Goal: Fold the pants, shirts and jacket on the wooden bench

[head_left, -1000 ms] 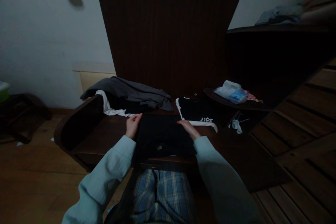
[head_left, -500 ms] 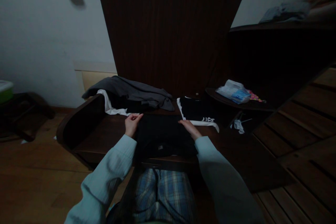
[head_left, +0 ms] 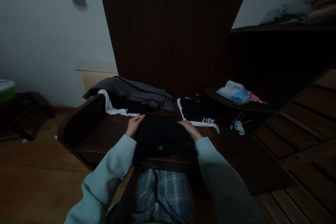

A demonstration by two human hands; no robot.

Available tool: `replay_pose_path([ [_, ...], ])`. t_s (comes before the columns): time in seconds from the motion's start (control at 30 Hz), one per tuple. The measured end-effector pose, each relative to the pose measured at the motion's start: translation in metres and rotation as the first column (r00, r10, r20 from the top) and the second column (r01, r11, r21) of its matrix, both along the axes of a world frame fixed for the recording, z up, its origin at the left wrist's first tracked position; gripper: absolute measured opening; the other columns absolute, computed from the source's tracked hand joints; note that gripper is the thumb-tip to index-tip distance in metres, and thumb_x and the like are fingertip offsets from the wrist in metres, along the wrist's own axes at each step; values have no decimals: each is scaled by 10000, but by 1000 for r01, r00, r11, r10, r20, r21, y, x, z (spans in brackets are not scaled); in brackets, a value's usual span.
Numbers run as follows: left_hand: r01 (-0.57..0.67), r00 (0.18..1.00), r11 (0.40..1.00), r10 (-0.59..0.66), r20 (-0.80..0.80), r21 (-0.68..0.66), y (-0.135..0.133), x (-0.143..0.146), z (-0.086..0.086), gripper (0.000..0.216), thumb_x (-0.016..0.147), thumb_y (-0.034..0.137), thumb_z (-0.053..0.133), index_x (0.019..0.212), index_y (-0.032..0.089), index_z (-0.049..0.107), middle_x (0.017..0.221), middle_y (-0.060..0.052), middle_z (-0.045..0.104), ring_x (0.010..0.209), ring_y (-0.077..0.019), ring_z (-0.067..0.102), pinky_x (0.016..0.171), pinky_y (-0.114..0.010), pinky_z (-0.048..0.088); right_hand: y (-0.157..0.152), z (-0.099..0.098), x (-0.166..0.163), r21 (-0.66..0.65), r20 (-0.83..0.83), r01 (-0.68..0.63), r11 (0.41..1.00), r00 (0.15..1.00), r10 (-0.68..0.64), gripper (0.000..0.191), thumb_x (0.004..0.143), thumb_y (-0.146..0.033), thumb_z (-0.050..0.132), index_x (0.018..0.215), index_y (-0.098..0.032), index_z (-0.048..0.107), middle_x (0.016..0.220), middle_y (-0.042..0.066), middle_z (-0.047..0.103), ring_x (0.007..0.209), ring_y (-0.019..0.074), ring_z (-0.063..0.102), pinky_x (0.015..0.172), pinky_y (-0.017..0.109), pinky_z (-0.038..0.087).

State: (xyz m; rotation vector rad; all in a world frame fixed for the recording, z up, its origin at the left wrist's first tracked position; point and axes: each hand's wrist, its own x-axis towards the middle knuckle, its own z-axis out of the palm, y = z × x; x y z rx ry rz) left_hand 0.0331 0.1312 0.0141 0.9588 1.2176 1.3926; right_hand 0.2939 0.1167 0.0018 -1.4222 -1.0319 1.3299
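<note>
A black garment, folded into a rough rectangle, (head_left: 162,134) lies on the dark wooden bench in front of me, with a small pale label near its front edge. My left hand (head_left: 134,125) pinches its far left corner between thumb and fingers. At the far right corner, my right hand (head_left: 189,128) grips the cloth with its fingers closed. Just beyond my right hand sits a folded black-and-white garment (head_left: 196,110) with white lettering. Behind my left hand a grey garment (head_left: 131,91) is heaped over black and white cloth (head_left: 111,106).
The bench (head_left: 91,134) has a raised curved left end. A tall dark wooden panel (head_left: 168,42) stands behind it. On a rounded shelf at right lies a plastic packet (head_left: 233,92). A green container (head_left: 6,91) rests on a dark stool (head_left: 21,112) at far left.
My left hand has shifted slightly at the far left corner, its fingers now lying closer along the edge. My right hand and the black garment stay nearly in place. The view has tilted slightly.
</note>
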Motion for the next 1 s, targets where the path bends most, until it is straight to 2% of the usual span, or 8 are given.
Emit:
replay_pose_path([
  [0.13, -39, 999, 999, 40, -22, 10, -1, -1, 2, 334, 429, 375, 755, 625, 130, 640, 573, 20, 580, 547, -94, 506, 513, -203, 372, 0, -1, 0, -20, -30, 3, 1000, 1000, -3, 99, 656, -178, 577, 558, -177, 564, 491, -29, 591, 472, 111, 538, 501, 216, 403],
  [0.4, -141, 989, 990, 140, 42, 2, -3, 2, 5, 372, 359, 332, 778, 580, 128, 559, 500, 57, 530, 469, -55, 452, 469, -180, 344, -1, 2, 0, -46, -46, -51, 998, 998, 49, 138, 702, -156, 564, 564, -158, 562, 518, -5, 623, 476, 112, 562, 497, 208, 435],
  [0.63, -241, 970, 967, 238, 50, 82, -1, 0, 5, 361, 381, 299, 777, 546, 144, 496, 488, 67, 510, 463, -52, 456, 479, -175, 357, 0, 0, 2, -16, -23, -81, 997, 996, 81, 88, 695, -185, 594, 610, -160, 587, 582, 9, 652, 526, 126, 591, 541, 221, 459],
  [0.83, -93, 996, 994, 93, -2, -49, -2, -2, 4, 336, 500, 431, 700, 568, 129, 570, 483, 40, 512, 491, -94, 484, 488, -210, 358, 0, -1, 2, -32, -28, -68, 997, 997, 67, 89, 688, -202, 603, 611, -162, 584, 569, 9, 646, 511, 129, 586, 528, 225, 459],
  [1.0, -169, 982, 985, 172, -80, 45, 2, -4, 3, 319, 495, 420, 696, 585, 128, 604, 533, 37, 538, 530, -86, 470, 510, -199, 348, -2, 1, 0, -42, -71, -73, 996, 995, 70, 108, 712, -160, 572, 605, -158, 585, 546, 5, 637, 476, 111, 565, 494, 205, 440],
])
